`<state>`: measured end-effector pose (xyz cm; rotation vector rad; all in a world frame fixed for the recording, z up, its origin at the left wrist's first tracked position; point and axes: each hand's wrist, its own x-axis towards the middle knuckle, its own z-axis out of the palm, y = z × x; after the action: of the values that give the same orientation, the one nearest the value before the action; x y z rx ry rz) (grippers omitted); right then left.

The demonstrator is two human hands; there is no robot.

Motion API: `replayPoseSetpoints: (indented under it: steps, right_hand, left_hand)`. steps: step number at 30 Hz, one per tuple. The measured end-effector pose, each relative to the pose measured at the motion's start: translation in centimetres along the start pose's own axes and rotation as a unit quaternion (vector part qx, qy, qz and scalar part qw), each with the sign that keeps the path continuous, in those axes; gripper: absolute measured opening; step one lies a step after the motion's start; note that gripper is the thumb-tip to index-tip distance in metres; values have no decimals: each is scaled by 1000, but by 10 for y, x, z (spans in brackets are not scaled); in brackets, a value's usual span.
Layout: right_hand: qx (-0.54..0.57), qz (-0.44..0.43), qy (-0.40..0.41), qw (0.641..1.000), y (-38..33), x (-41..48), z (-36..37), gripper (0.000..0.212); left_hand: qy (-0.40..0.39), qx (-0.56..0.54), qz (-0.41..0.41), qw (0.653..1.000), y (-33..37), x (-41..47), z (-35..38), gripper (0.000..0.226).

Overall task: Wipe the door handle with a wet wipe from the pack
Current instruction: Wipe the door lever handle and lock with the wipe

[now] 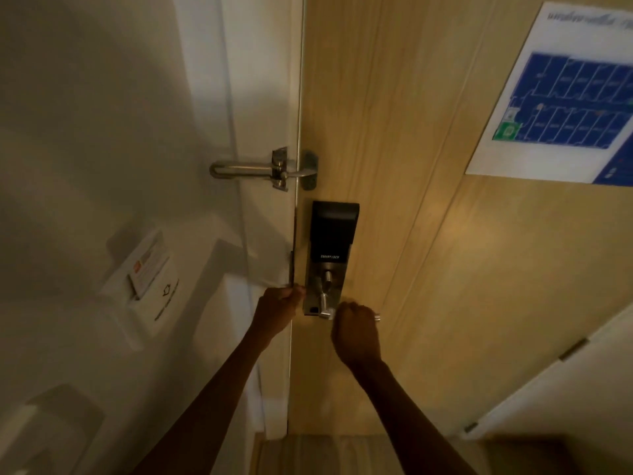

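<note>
The silver lever door handle [323, 305] sticks out from the bottom of a black smart lock [334, 231] on the wooden door [428, 234]. My right hand [356, 332] is closed around the lever, and only the lever's base and its tip [376, 317] show. A pale patch by my knuckles may be the wet wipe or a glint; I cannot tell which. My left hand [279, 305] is curled on the door's edge just left of the lock plate. The pack of wipes is not in view.
A metal swing-bar guard [260, 171] bridges the white frame and the door above the lock. A key-card holder [147, 269] hangs on the left wall. An evacuation plan [565, 97] is fixed to the door at upper right. A white hinged panel [565, 378] stands at lower right.
</note>
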<state>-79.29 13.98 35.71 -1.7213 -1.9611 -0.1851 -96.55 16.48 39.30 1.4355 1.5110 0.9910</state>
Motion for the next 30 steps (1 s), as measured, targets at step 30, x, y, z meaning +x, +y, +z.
replayPoseSetpoints:
  steps: [30]
  right_hand:
    - [852,492,-58,169,-20,-18,16,46]
  left_hand:
    - [-53,-43,-7,998,5,6,-16,31]
